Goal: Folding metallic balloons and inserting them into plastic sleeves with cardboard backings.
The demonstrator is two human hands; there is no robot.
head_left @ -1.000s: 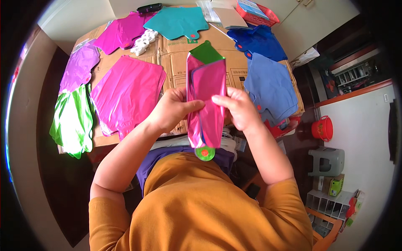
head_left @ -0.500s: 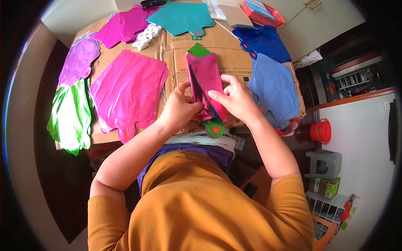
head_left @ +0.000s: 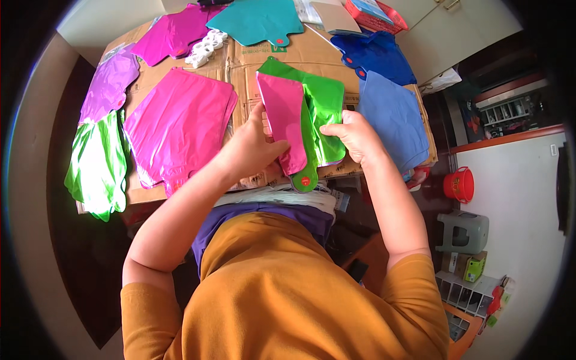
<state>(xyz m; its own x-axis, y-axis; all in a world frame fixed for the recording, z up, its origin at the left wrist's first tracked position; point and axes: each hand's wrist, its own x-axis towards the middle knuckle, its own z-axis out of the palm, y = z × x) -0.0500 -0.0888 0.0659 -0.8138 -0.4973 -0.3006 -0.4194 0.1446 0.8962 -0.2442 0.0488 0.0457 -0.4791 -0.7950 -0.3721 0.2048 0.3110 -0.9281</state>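
Observation:
A folded, uninflated foil balloon (head_left: 324, 114) lies in front of me at the table's middle, shiny green with its pink left flap (head_left: 285, 111) turned inward. Its green neck tab with a red dot points toward me, over the table's near edge. On the pink flap's left side my left hand (head_left: 255, 144) is closed, thumb on top and the other fingers partly hidden. My right hand (head_left: 359, 137) pinches the green right edge between thumb and fingers. Left of it lies a flat pink foil balloon (head_left: 183, 123); a pale blue one (head_left: 393, 123) lies to the right.
Around the cardboard-covered table (head_left: 243, 66) lie more foil sheets: magenta (head_left: 171, 36), teal (head_left: 255, 21), dark blue (head_left: 378, 57), lilac (head_left: 111, 84) and bright green (head_left: 99, 168). White rings (head_left: 207, 49) sit at the far left. A red basket (head_left: 393, 25) stands far right; a red bucket (head_left: 459, 185) is beyond.
The pink right flap has been unfolded to the right, showing the green surface. My right hand has moved right with that edge; my left hand stays near the left flap.

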